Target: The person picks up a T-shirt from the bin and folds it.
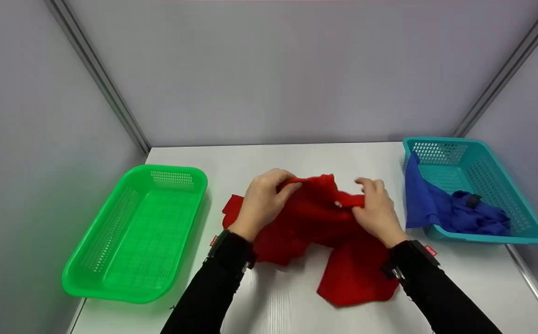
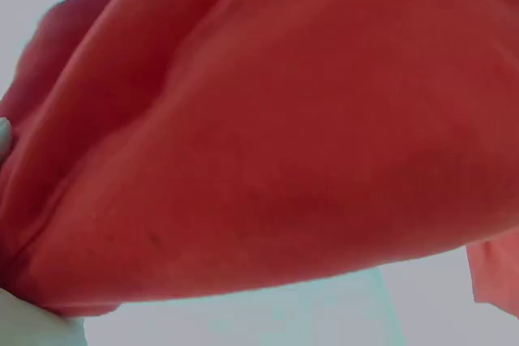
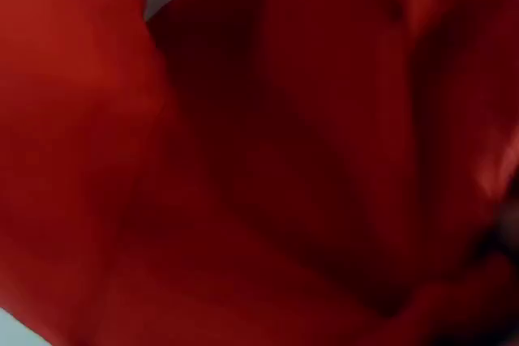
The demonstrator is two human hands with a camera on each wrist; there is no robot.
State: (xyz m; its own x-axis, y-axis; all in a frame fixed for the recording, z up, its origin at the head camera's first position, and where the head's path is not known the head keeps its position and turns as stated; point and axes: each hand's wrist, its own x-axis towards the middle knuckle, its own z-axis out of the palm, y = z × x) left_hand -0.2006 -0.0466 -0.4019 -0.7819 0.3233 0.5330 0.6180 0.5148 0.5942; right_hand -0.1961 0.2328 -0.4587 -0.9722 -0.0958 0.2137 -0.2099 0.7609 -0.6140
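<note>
The red cloth (image 1: pixel 313 222) lies crumpled at the centre of the head view, on the white table (image 1: pixel 269 157), with one flap trailing toward the lower right of the frame and a smaller corner poking out at centre left. Both hands are on its upper edge. The left hand (image 1: pixel 262 202) curls its fingers over the top left of the bunched fabric, gripping a fold; the right hand (image 1: pixel 378 208) pinches the edge just right of centre, thumb and fingers pressed together on the cloth. The held edge sits raised between the two hands, while the rest of the cloth hangs and spreads below the grips, toward the bottom of the frame; judging by this, the hands hold the edge so the fabric can drape and open out. Both wrist views are filled with red fabric (too close to show the fingers clearly), which fits hands buried in the folds.

At the left of the frame stands a green basket (image 1: pixel 106 283), apart from the cloth. At the right stands a teal basket (image 1: pixel 524 204) holding a blue cloth (image 1: pixel 440 208), which drapes over its near left wall. Grey walls (image 1: pixel 269 69) close the upper half of the frame.
</note>
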